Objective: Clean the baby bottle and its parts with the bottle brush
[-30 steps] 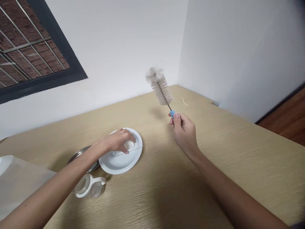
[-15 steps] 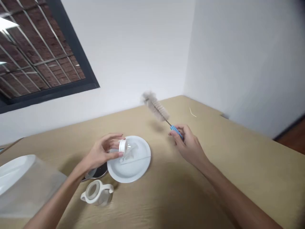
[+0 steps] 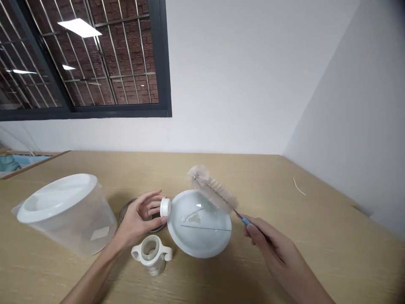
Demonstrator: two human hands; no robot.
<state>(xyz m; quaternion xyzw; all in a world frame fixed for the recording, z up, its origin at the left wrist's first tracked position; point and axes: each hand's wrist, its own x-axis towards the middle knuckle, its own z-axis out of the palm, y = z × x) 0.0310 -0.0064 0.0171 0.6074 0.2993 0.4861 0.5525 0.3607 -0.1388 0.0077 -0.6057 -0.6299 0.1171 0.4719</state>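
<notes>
In the upper left of the frame, a dark-framed window (image 3: 117,111) shows bars and brick behind its glass. Below it, at the left, a translucent container (image 3: 71,223) with a white lid (image 3: 61,198) stands on the wooden table (image 3: 329,253). Just right of that, left of the lower centre, my left hand (image 3: 142,217) is clamped on the white collar (image 3: 165,207) of a clear bottle (image 3: 198,205), thumb at the near side and fingers behind. The bottle lies on its side in my grip, its see-through body reaching right over the white plate (image 3: 202,252); its outline is hard to make out there. A round metal dish (image 3: 125,207) sits partly hidden behind this hand, and a small jar (image 3: 155,259) with two white handles stands upright below it. On the plate, a thin rod (image 3: 205,228) lies crosswise. The brush (image 3: 215,195) tilts up to the left, bristles in front of the plate's upper right; I cannot tell whether they touch the bottle. My right hand (image 3: 275,245), right of centre, is closed round its blue handle (image 3: 244,220). Farther right, a bent pale strip (image 3: 298,186) lies by itself.
</notes>
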